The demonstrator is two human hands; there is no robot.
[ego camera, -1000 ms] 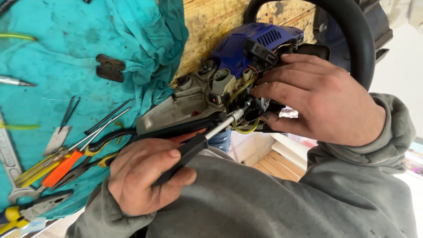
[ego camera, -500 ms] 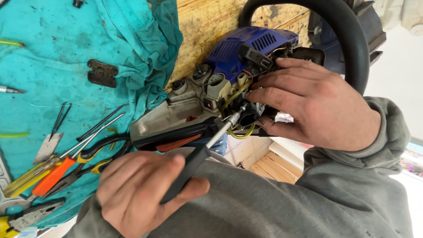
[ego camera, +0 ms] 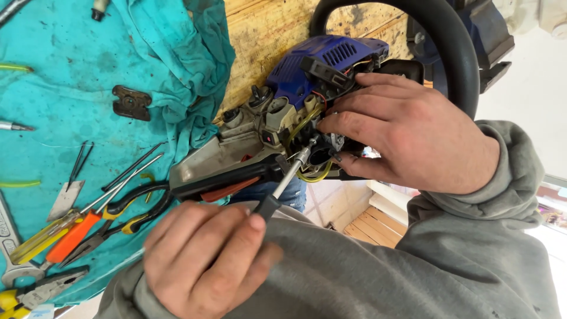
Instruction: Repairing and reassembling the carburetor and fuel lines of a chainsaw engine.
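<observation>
Right now the left hand (ego camera: 204, 260) is clamped round the dark handle of a screwdriver (ego camera: 283, 180), its tip buried among the yellow fuel lines (ego camera: 310, 174) of the blue chainsaw engine (ego camera: 295, 112), which hangs off the workbench (ego camera: 271, 29) edge. Meanwhile the right hand (ego camera: 413, 133) is spread over the engine's side, fingertips pinching in close beside that tip. One slip of the blade, I'd say, could nick a hose or jab those fingers, since the saw overhangs unclamped.
</observation>
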